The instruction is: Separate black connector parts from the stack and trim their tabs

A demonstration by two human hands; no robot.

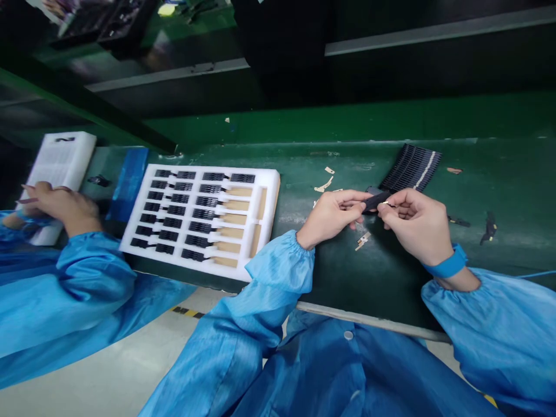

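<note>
My left hand (334, 213) grips one end of a small black slotted part (376, 200), held just above the green bench. At the part's other end, my right hand (414, 223) is pinched on a tiny piece with a pale glint, too small to name; a blue band circles that wrist. Behind my hands lies a stack of black slatted parts (410, 168) with a light stripe across it. Small cream-coloured scraps (363, 240) are scattered beneath and left of my hands. The fingertips partly hide the part.
A white foam tray (277, 200) with rows of black parts lies on the left. Beyond it are a blue strip (128, 182), a co-worker's hands (65, 207) and another white foam block (84, 145). Black bits (489, 227) lie right. A green post (130, 121) crosses the upper left.
</note>
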